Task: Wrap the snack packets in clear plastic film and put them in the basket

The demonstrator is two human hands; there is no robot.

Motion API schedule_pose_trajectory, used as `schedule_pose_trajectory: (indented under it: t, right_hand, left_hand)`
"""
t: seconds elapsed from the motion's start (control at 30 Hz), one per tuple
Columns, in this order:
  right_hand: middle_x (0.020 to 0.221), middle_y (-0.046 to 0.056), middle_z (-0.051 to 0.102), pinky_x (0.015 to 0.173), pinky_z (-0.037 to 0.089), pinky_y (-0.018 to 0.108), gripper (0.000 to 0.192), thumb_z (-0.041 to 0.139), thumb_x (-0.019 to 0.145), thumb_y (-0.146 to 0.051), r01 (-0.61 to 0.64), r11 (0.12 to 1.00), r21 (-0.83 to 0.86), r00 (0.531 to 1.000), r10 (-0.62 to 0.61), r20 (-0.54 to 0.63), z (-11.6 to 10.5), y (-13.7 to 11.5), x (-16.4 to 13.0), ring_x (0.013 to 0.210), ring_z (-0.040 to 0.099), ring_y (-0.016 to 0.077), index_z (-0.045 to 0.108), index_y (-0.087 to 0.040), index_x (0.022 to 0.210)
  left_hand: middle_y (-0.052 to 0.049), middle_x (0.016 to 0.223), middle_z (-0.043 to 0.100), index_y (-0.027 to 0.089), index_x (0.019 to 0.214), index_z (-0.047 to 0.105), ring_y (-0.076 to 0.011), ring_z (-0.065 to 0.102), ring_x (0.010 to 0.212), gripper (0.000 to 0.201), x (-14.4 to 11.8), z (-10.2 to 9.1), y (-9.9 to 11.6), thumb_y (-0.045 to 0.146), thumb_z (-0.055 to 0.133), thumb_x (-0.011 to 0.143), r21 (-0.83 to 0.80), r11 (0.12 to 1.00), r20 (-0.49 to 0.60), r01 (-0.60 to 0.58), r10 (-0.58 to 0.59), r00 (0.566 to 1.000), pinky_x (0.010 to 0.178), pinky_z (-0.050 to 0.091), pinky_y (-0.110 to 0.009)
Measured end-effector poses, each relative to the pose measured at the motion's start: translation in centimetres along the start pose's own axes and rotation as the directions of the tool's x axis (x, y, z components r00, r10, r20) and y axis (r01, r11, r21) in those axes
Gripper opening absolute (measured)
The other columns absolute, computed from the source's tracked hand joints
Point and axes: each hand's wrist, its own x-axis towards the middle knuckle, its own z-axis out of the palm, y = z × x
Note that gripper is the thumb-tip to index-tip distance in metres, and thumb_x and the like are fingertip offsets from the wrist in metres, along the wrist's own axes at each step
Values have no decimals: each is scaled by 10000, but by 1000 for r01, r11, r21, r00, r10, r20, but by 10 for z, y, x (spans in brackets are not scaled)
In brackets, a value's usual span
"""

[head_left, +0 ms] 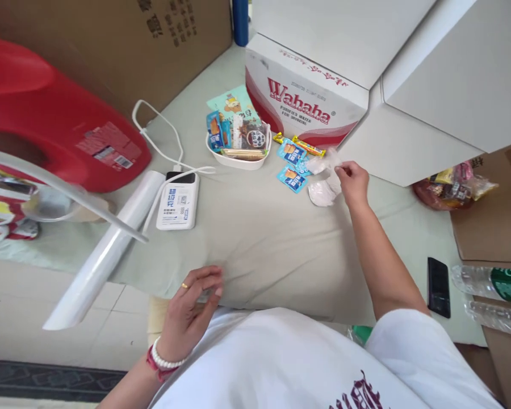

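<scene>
My right hand [354, 183] reaches out over the grey-green cloth and pinches a crumpled clear plastic wrapper [326, 179]. Just left of it lie blue snack packets [293, 165] and a yellow candy bar [307, 146]. A white oval dish [238, 161] full of snack packets stands further left. My left hand [191, 309], with a ring and a bead bracelet, rests on the near edge of the cloth-covered surface [264, 244] and grips the cloth there.
A white power bank [177, 200] with a white cable lies left of centre, beside a roll of clear film [106, 250]. A red jug [55, 119] is at the left, a Wahaha carton [302, 102] at the back, a black phone [438, 286] and plastic bottles [491, 281] at the right.
</scene>
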Motion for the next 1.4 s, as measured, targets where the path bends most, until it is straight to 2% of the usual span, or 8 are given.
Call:
schedule_pose_trajectory:
  t: [0.13, 0.3, 0.63, 0.77, 0.9, 1.07, 1.23, 1.4]
  right_hand:
    - [618, -76, 442, 451, 274, 235, 349, 850, 687, -433, -307, 758, 576, 948, 192, 252, -1, -41, -94, 494, 330, 86, 583, -239, 804]
    - [624, -54, 540, 460, 299, 243, 294, 873, 724, -460, -443, 659, 608, 874, 167, 455, 12, -74, -196, 489, 382, 78, 709, -234, 814]
    - [733, -22, 622, 463, 339, 199, 345, 932, 641, -390, -601, 324, 731, 794, 346, 499, 7, -68, -215, 566, 424, 79, 658, -231, 779]
    - [739, 0, 613, 431, 294, 213, 342, 875, 705, -481, -627, 540, 562, 776, 361, 518, 8, -55, -226, 549, 394, 96, 652, -231, 776]
    - [1004, 48, 656, 656, 521, 345, 338, 756, 837, -509, -190, 929, 318, 977, 147, 156, 1, -58, -238, 764, 571, 196, 703, -316, 1110]
    - [1290, 68, 636, 1055, 477, 511, 327, 788, 821, -433, 216, 949, 230, 937, -267, 223, 5, -84, -232, 1224, 568, 305, 721, -372, 1135]
    - [977, 30, 676, 754, 511, 313, 191, 740, 882, -451, -100, 851, 515, 963, -48, 267, 9, -88, -218, 861, 620, 174, 745, -268, 939]
    - [625, -46, 529, 494, 320, 234, 362, 830, 752, -547, -444, 684, 578, 885, 235, 402, 4, -82, -220, 533, 384, 89, 702, -211, 793]
  left_hand:
    - [-74, 961, 668, 203, 951, 720, -168, 659, 834, 164, 37, 25, 28, 351, 649, 948, -361, 911, 92, 199, -178, 980, 632, 543, -253]
    - [-48, 941, 684, 183, 983, 722, -151, 627, 797, 379, 93, 77, 50, 447, 850, 744, -555, 766, 192, 324, -261, 946, 682, 493, -255]
    - [34, 747, 646, 187, 822, 607, -83, 585, 637, 416, 97, 76, 35, 465, 881, 679, -812, 387, 259, 438, -433, 863, 577, 437, -210]
    - [55, 821, 625, 201, 824, 573, -91, 621, 755, 450, 98, 59, 32, 420, 918, 636, -885, 208, 281, 417, -477, 833, 714, 544, -253]
    - [16, 906, 676, 190, 824, 583, -117, 653, 839, 452, 96, 56, 38, 444, 917, 654, -884, 239, 266, 401, -448, 854, 770, 559, -285]
    - [-23, 972, 698, 174, 802, 600, -143, 658, 911, 393, 90, 62, 54, 446, 870, 714, -863, 333, 248, 380, -377, 892, 841, 567, -316]
    - [12, 853, 665, 208, 794, 506, -146, 673, 869, 336, 100, 58, 52, 348, 800, 709, -897, 264, 182, 355, -510, 840, 772, 575, -288]
    - [100, 649, 490, 244, 872, 432, -53, 439, 493, 311, 113, 66, 41, 330, 718, 783, -883, 338, 69, 325, -592, 803, 479, 347, -163]
